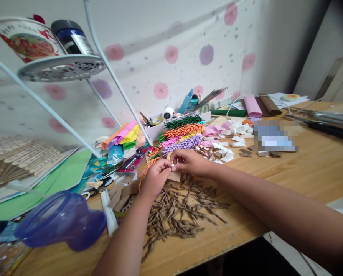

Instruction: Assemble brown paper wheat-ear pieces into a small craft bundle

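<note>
My left hand (156, 176) and my right hand (190, 161) meet above the wooden table (312, 168), fingertips pinched together on a small brown paper piece (175, 174). Just below them lies a heap of folded brown paper pieces (180, 211). Behind the hands lie rows of folded paper chains in green, orange, pink and purple (184, 134).
A purple plastic cup (60, 224) lies tipped at front left. Coloured paper sheets (56, 176), rolled foam (124, 136) and white and brown scraps (231, 143) crowd the table. A white wire rack (59, 67) holding a bowl and jar stands at left. Scissors-like tools (324, 122) lie far right.
</note>
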A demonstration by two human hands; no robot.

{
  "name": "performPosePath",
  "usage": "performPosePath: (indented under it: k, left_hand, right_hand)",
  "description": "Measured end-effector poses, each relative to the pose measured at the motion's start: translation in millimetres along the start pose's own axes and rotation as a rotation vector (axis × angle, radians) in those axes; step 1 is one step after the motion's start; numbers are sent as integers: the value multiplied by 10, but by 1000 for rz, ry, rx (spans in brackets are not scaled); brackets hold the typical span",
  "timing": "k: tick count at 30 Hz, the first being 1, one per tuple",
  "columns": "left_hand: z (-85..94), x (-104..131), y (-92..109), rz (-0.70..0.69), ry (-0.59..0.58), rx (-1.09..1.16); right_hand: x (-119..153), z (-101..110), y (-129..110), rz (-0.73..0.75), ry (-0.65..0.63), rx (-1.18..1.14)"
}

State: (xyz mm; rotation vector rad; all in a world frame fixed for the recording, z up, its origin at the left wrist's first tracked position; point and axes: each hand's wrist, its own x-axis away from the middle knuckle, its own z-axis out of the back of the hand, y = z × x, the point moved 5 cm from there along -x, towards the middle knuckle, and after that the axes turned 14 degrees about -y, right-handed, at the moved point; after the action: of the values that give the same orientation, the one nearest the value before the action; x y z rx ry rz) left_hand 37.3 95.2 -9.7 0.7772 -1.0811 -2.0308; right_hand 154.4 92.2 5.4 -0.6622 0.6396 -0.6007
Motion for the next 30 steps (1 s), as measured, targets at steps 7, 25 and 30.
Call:
performPosePath:
  k: [7, 25, 30]
  left_hand:
    - [-2, 8, -19, 9, -15, 19]
    - [15, -43, -73, 43, -5, 102]
    - [53, -32, -83, 60, 41, 12]
  right_hand:
    - [21, 21, -18, 48, 49, 118]
    - [43, 25, -58, 59, 63, 225]
    - [33, 40, -59, 89, 96, 100]
